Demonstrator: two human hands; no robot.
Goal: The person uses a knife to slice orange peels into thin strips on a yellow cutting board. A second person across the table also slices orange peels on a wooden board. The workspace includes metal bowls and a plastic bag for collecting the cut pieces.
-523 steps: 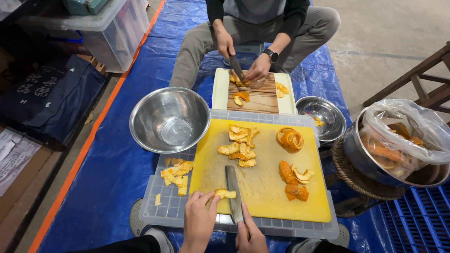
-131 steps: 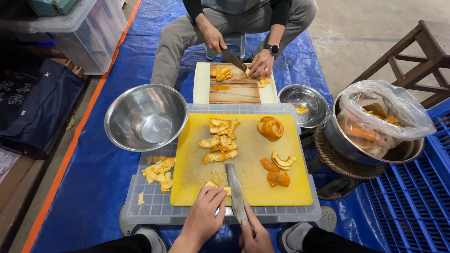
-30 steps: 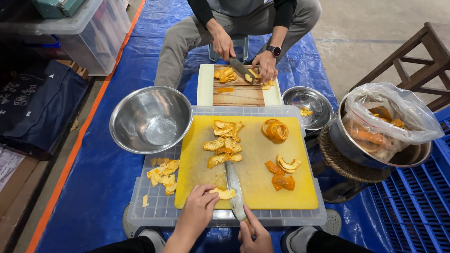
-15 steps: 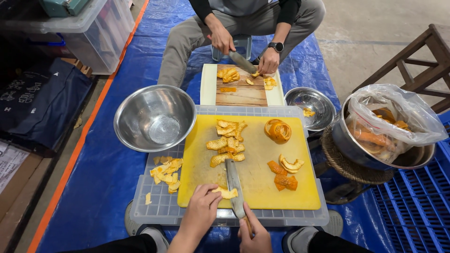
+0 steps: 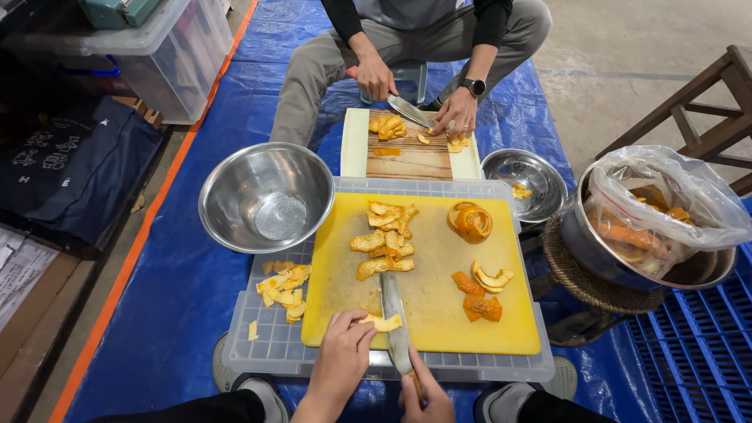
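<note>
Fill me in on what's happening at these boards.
The left hand pins a strip of orange peel on the yellow cutting board while the right hand works a knife beside it. Opposite, a seated person's hand cuts peel on a wooden board.

1. A clear plastic bag of orange peel is seen in the metal pot, right of the yellow cutting board.
2. A dark navy bag printed with white lettering is laid far left of that board.
3. White printed papers are seen below the navy bag.
</note>
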